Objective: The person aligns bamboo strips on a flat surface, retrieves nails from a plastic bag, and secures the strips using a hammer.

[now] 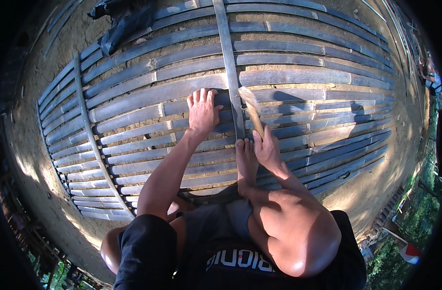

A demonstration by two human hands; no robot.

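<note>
A large panel of split bamboo slats (158,91) lies on the ground before me, with narrow gaps between the slats. One flat bamboo crosspiece (225,43) runs over them from the far edge toward me. Left of that crosspiece, my left hand (203,112) has its fingers bent over a slat, thumb toward the crosspiece. My right hand (268,147) is closed around the handle of a wooden mallet (253,107). Its pale, worn head is close to the crosspiece's right edge; contact is hard to make out. My bare foot (246,164) rests at the crosspiece's near end.
A second crosspiece (85,121) crosses the slats on the left. Crumpled black plastic (121,26) lies over the far left corner. Bare earth (34,125) surrounds the panel. A person (431,81) is at the far right edge, and green plants (421,212) grow at lower right.
</note>
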